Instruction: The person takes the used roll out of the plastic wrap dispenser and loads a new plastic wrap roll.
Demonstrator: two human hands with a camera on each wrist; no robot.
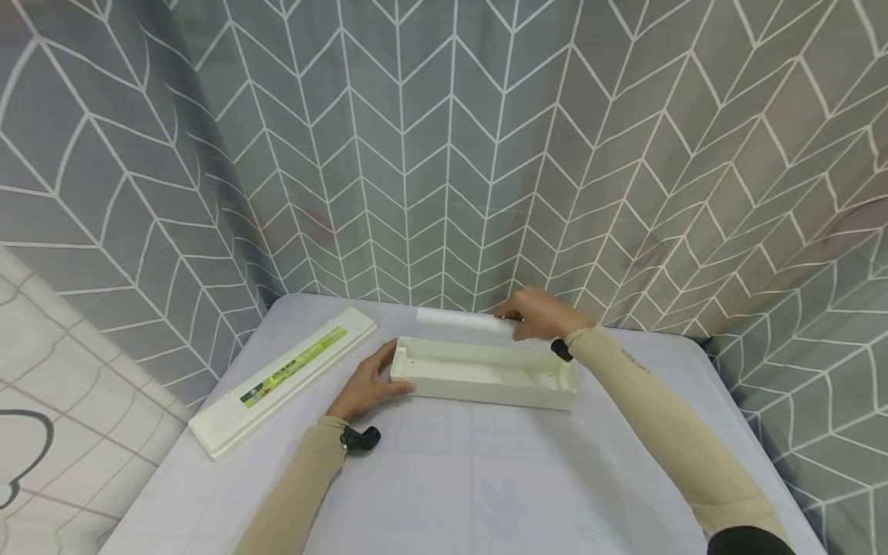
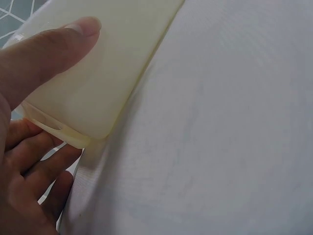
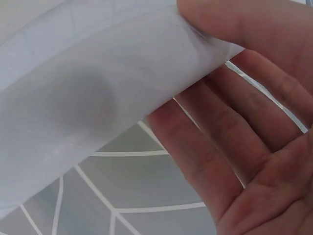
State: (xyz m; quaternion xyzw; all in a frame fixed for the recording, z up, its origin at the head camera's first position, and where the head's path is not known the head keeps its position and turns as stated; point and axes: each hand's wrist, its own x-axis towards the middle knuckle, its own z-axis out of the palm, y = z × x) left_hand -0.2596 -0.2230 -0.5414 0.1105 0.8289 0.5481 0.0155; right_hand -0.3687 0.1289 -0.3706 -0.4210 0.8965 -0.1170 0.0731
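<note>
A long, cream-coloured open box sits on the white-covered table. My left hand grips its left end. In the left wrist view the thumb lies on the box's long side, while the other fingers are around the end. Behind the box, a white, film-like roll lies along the table's far edge. My right hand holds the right end of that roll. In the right wrist view the thumb is on top of the whitish roll and the fingers are underneath.
A long pale lid with a green label lies slantwise on the left of the table. Grey curtains with white chevron lines hang close behind the table's far edge and to both sides.
</note>
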